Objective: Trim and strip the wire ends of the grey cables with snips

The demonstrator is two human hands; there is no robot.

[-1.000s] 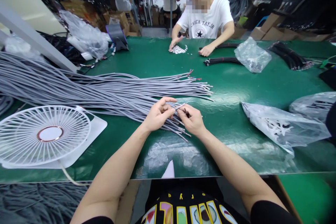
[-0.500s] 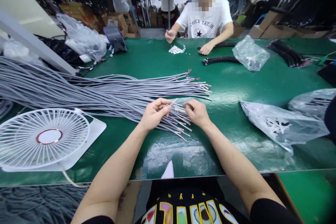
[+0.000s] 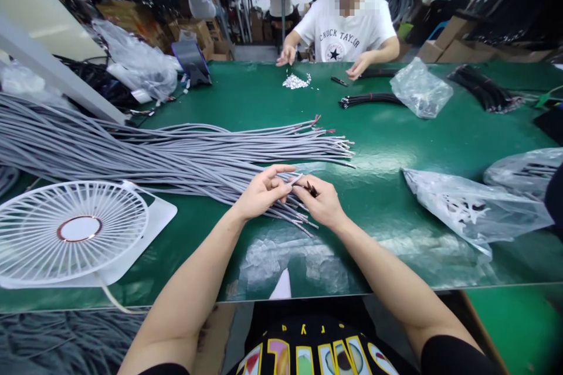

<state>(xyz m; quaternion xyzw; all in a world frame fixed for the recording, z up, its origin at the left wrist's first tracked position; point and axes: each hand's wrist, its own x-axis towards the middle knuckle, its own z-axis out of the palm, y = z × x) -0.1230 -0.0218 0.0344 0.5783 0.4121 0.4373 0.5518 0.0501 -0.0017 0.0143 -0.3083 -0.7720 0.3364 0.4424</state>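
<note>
A long bundle of grey cables (image 3: 145,155) lies across the green table (image 3: 396,146), its stripped ends fanned out near the middle. My left hand (image 3: 263,192) pinches the end of one grey cable between thumb and fingers. My right hand (image 3: 322,202) meets it fingertip to fingertip and holds a small dark piece against that cable end. Both hands hover just above the near ends of the bundle.
A white fan (image 3: 74,231) lies flat at the left. Clear plastic bags (image 3: 472,211) sit at the right. Across the table a person in a white shirt (image 3: 347,32) handles small white parts (image 3: 297,81) and black cables (image 3: 372,101). Another clear bag (image 3: 420,91) lies beside them.
My hands had drawn apart over the cable ends; now they are together again, right fingertips at the cable my left hand holds. The person opposite has moved both hands.
</note>
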